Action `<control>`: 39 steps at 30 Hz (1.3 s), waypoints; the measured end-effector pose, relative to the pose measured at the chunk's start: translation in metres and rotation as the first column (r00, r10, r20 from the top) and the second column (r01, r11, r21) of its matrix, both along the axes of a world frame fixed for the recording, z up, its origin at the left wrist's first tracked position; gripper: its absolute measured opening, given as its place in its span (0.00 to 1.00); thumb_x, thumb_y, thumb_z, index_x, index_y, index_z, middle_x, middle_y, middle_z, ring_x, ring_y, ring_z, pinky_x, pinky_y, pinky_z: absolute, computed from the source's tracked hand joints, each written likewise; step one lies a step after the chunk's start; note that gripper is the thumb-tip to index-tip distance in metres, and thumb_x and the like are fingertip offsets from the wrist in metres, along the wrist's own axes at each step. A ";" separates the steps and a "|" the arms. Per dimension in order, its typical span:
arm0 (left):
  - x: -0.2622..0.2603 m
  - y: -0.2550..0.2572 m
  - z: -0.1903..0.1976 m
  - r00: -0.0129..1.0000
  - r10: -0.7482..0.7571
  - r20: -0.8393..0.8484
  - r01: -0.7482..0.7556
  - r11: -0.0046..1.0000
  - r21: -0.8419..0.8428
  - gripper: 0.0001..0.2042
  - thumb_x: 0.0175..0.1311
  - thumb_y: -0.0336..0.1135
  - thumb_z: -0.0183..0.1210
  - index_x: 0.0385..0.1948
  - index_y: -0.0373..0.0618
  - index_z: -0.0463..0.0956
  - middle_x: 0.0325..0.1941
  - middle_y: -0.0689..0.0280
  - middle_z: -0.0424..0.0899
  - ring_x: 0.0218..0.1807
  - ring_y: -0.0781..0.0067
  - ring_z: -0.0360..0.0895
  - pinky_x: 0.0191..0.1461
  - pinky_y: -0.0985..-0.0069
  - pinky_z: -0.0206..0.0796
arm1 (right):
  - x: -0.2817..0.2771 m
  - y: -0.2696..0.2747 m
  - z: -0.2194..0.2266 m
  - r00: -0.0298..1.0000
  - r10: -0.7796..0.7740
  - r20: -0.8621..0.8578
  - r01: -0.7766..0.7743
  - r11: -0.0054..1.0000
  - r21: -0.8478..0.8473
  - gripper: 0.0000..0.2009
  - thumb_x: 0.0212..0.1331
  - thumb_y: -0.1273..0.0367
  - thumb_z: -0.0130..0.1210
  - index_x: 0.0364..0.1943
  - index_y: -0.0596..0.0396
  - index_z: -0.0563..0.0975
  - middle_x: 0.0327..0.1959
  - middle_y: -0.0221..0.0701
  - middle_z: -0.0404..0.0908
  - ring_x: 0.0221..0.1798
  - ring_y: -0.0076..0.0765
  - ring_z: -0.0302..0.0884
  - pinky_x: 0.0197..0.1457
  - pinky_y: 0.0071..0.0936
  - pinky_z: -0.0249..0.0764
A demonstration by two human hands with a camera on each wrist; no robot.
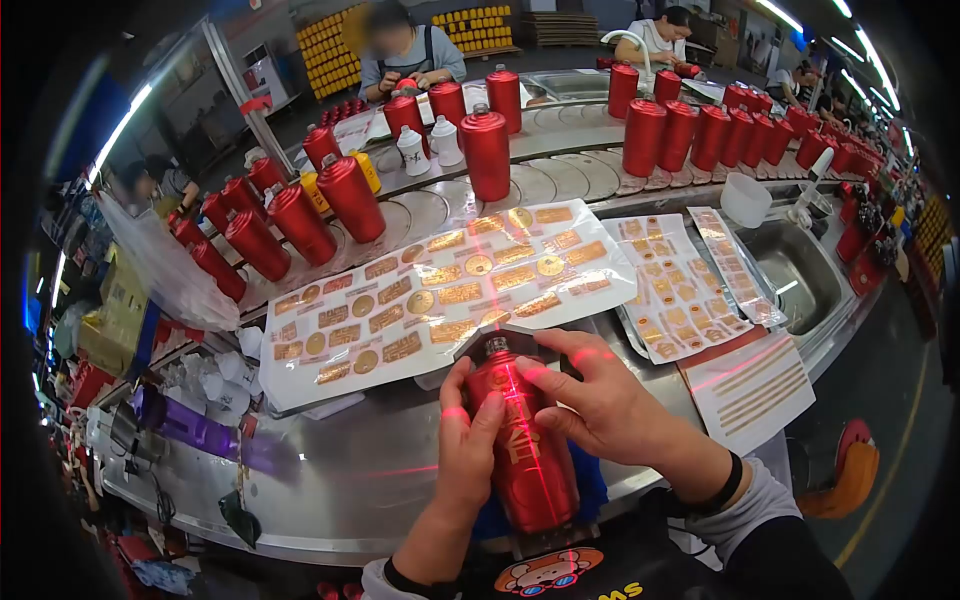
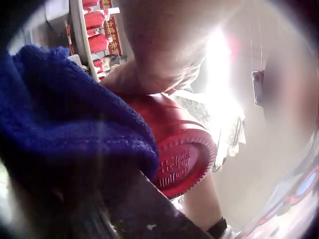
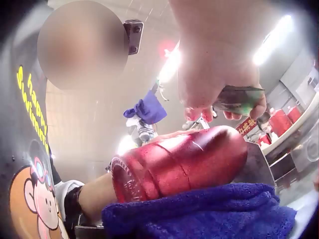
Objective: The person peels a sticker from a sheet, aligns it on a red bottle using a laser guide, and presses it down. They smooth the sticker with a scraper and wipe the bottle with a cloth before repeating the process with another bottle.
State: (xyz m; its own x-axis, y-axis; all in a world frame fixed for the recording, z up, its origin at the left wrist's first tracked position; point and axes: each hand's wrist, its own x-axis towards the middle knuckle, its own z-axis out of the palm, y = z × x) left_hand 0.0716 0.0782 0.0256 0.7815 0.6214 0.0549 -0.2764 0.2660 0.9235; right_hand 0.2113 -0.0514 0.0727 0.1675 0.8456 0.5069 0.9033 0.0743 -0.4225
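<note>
A red bottle (image 1: 535, 485) with gold lettering (image 1: 522, 425) lies tilted on a blue towel (image 3: 199, 211), its neck pointing away from me. My left hand (image 1: 468, 445) holds its left side, thumb on the front near the lettering. Over the upper right side is my right hand (image 1: 610, 405), its thumb touching the bottle just below the shoulder. Curled fingers of that hand hold a dark, flat piece with a greenish tint (image 3: 241, 101). The left wrist view shows the bottle's ridged base (image 2: 182, 164). Red laser lines cross the bottle and both hands.
Behind the bottle lies a large sheet of gold stickers (image 1: 440, 290); smaller sticker sheets (image 1: 675, 290) are to the right, near a sink (image 1: 795, 275). Red bottles (image 1: 487, 155) line a conveyor (image 1: 420, 210) beyond. A purple object (image 1: 190, 425) lies left. Other people sit across.
</note>
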 end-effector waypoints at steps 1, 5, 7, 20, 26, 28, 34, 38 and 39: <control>0.001 0.002 -0.002 1.000 0.005 -0.004 -0.005 1.000 0.014 0.30 0.69 0.35 0.54 0.67 0.32 0.50 0.63 0.51 0.66 0.63 0.67 0.67 0.65 0.72 0.62 | 0.000 0.001 0.000 1.000 0.011 0.012 -0.011 1.000 -0.002 0.26 0.56 0.65 0.62 0.60 0.53 0.73 0.59 0.50 0.68 0.62 0.58 0.67 0.62 0.44 0.67; 0.003 0.006 -0.003 1.000 0.009 -0.026 -0.008 0.999 0.045 0.29 0.69 0.34 0.54 0.66 0.32 0.52 0.62 0.52 0.67 0.62 0.68 0.68 0.65 0.73 0.62 | -0.004 -0.002 -0.005 1.000 -0.017 0.007 0.018 0.999 -0.027 0.26 0.57 0.63 0.62 0.61 0.52 0.72 0.60 0.50 0.68 0.62 0.58 0.66 0.63 0.44 0.66; 0.003 0.006 -0.002 0.999 0.007 -0.041 -0.005 0.999 0.051 0.29 0.69 0.34 0.55 0.66 0.32 0.53 0.62 0.52 0.67 0.62 0.68 0.68 0.64 0.73 0.62 | -0.006 -0.006 -0.008 1.000 -0.018 -0.004 0.018 0.998 -0.059 0.27 0.58 0.62 0.61 0.62 0.53 0.71 0.60 0.50 0.67 0.63 0.57 0.66 0.64 0.43 0.66; -0.003 0.005 0.001 0.998 -0.061 0.023 0.060 0.998 0.006 0.35 0.67 0.36 0.57 0.69 0.33 0.47 0.64 0.52 0.66 0.63 0.67 0.67 0.66 0.71 0.62 | -0.009 -0.005 -0.016 0.990 0.008 -0.142 -0.002 0.999 0.047 0.25 0.60 0.61 0.59 0.62 0.51 0.72 0.61 0.50 0.66 0.61 0.59 0.66 0.62 0.45 0.66; -0.005 0.005 -0.004 0.994 -0.091 0.060 0.092 0.996 -0.011 0.36 0.69 0.37 0.55 0.70 0.33 0.43 0.67 0.52 0.62 0.66 0.66 0.65 0.68 0.70 0.60 | -0.011 -0.006 -0.018 1.000 -0.020 -0.001 0.020 0.999 0.027 0.25 0.58 0.61 0.61 0.60 0.51 0.74 0.61 0.50 0.67 0.60 0.58 0.67 0.61 0.47 0.67; -0.005 0.005 -0.004 0.993 -0.094 0.067 0.095 0.995 -0.020 0.35 0.69 0.37 0.54 0.70 0.33 0.44 0.67 0.52 0.61 0.66 0.66 0.65 0.68 0.70 0.59 | -0.012 -0.007 -0.017 1.000 -0.025 0.007 0.025 0.999 0.034 0.25 0.58 0.61 0.61 0.60 0.51 0.74 0.61 0.50 0.67 0.60 0.58 0.67 0.61 0.47 0.67; -0.002 0.008 -0.007 0.997 -0.052 0.050 0.053 0.998 -0.017 0.32 0.70 0.37 0.54 0.69 0.32 0.48 0.66 0.52 0.63 0.65 0.67 0.65 0.69 0.71 0.57 | -0.014 -0.008 -0.019 0.999 -0.027 0.017 0.026 0.999 0.021 0.25 0.58 0.60 0.60 0.60 0.52 0.73 0.61 0.49 0.67 0.59 0.57 0.68 0.60 0.47 0.67; -0.001 0.010 -0.008 0.999 -0.036 -0.003 0.036 0.999 0.008 0.31 0.69 0.37 0.55 0.67 0.31 0.52 0.65 0.53 0.65 0.64 0.67 0.65 0.68 0.71 0.57 | -0.016 -0.008 -0.019 1.000 -0.014 0.014 0.013 0.999 0.035 0.26 0.58 0.60 0.60 0.61 0.53 0.73 0.61 0.49 0.67 0.58 0.57 0.68 0.59 0.46 0.68; 0.000 0.010 -0.009 0.999 -0.029 -0.026 0.030 0.999 0.030 0.30 0.69 0.37 0.55 0.67 0.31 0.53 0.64 0.53 0.65 0.64 0.67 0.65 0.68 0.72 0.57 | -0.016 -0.009 -0.019 1.000 -0.013 0.015 0.012 0.999 0.034 0.26 0.58 0.60 0.60 0.61 0.53 0.73 0.61 0.49 0.67 0.58 0.57 0.68 0.59 0.46 0.68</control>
State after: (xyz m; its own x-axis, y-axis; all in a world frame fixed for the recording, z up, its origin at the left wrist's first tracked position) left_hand 0.0719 0.0885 0.0168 0.8009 0.5964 0.0532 -0.2449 0.2452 0.9380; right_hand 0.1955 -0.0600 0.0537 0.1699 0.8258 0.5378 0.9107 0.0769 -0.4058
